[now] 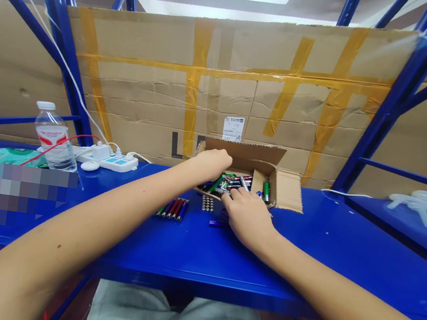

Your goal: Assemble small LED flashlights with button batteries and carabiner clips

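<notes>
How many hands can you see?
2: the left hand is over the left side of the open cardboard box, and the right hand is at its front edge. The pixelated patch at left could hide more.

No text can be read with certainty. A white label [233, 128] on the taped cardboard panel [147, 93] bears small dark print, too fine to make out. The water bottle [65, 157] carries a white-and-red label [49, 134]; its lettering is illegible. A dark L-shaped mark [174, 147] stands low on the panel, meaning undetermined.
</notes>
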### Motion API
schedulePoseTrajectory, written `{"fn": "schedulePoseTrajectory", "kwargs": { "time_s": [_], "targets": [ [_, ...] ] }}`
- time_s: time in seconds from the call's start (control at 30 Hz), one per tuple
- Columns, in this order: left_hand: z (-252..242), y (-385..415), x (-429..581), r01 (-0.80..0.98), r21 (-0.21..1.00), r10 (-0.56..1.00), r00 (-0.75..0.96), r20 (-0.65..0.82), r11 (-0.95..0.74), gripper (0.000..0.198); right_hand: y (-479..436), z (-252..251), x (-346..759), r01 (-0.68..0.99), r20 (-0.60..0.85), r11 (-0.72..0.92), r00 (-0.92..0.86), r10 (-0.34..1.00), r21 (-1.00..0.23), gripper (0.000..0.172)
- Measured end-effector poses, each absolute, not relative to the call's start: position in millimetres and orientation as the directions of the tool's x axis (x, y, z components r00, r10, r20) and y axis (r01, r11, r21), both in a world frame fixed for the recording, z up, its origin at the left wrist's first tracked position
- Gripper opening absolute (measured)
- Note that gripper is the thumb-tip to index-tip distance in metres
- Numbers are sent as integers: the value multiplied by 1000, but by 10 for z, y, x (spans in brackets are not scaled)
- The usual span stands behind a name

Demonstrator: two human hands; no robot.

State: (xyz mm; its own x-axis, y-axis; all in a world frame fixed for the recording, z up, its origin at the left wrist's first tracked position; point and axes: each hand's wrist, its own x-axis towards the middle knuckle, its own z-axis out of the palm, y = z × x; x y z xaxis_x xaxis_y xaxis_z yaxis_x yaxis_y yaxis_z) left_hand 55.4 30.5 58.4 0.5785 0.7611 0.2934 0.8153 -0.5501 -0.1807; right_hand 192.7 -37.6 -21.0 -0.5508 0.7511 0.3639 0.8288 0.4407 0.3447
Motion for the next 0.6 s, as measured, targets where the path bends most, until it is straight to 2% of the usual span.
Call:
{"fn": "schedulePoseTrajectory", "kwargs": {
  "time_s": [0.1,0.2,0.3,0.43,0.6],
  "targets": [
    [576,298,529,809,-264,772,584,251,-525,24,-369,-219,1925,831,358,440,-548,756,341,28],
    [558,327,516,743,-218,708,669,226,-633,22,-370,-224,1927,832,348,439,-545,763,340,27],
    [524,359,528,732,-220,704,681,201,-645,18,-376,-221,1926,832,349,437,-544,763,341,28],
    [451,386,572,747,-289,718,661,218,-599,17,-382,-219,1924,833,352,441,-544,762,334,27],
    [382,442,653,758,-301,706,650,282,-579,18,-366,-211,1948,828,378,454,-557,740,330,28]
  ]
}}
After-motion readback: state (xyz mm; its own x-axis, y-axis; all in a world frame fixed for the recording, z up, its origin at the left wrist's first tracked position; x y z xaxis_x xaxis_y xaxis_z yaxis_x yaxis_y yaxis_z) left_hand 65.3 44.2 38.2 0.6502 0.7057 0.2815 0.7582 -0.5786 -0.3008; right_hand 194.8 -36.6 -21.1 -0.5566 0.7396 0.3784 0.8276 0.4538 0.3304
